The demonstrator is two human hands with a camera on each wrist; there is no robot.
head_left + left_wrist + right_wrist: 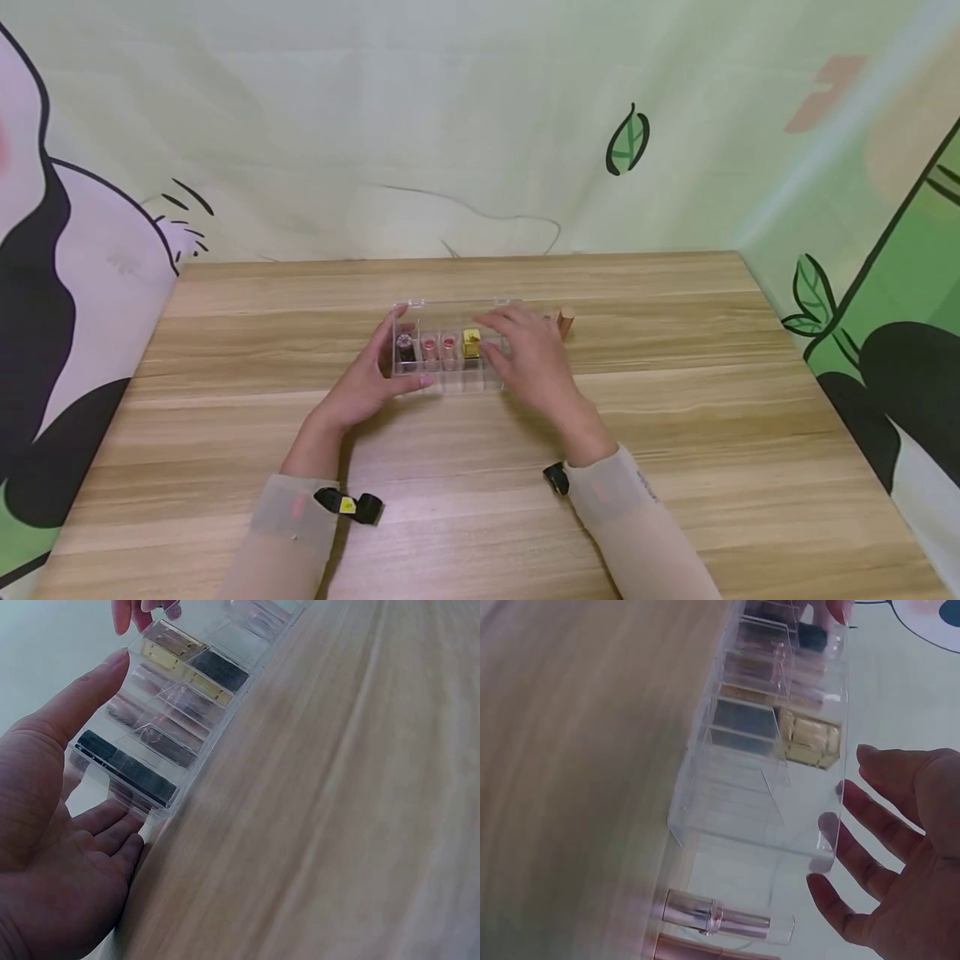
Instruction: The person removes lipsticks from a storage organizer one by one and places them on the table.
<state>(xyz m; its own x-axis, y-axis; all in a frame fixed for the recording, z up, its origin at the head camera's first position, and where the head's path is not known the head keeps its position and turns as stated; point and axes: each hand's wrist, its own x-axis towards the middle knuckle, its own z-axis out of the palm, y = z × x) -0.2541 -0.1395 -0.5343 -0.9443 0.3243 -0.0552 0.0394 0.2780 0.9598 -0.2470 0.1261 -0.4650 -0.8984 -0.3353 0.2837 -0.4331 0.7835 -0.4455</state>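
Note:
A clear plastic lipstick organizer [450, 382] stands on the table, divided into compartments. From the left, it holds a black lipstick [406, 348], two pink lipsticks [430, 348] and a lipstick with a gold cap [471, 343]. My left hand [365, 385] grips the organizer's left end, thumb along the front and fingers round the side. Over the right part is my right hand [534, 354], its fingers spread beside the gold-capped lipstick. In the right wrist view nothing shows between those fingers, and the fingertips are by the organizer's top edge.
Just right of the organizer stand a rose-gold lipstick [565, 322] and a clear-capped lipstick [727, 921], partly behind the right hand in the head view. The wooden table [465, 500] meets a printed cloth backdrop [465, 125] at its back edge.

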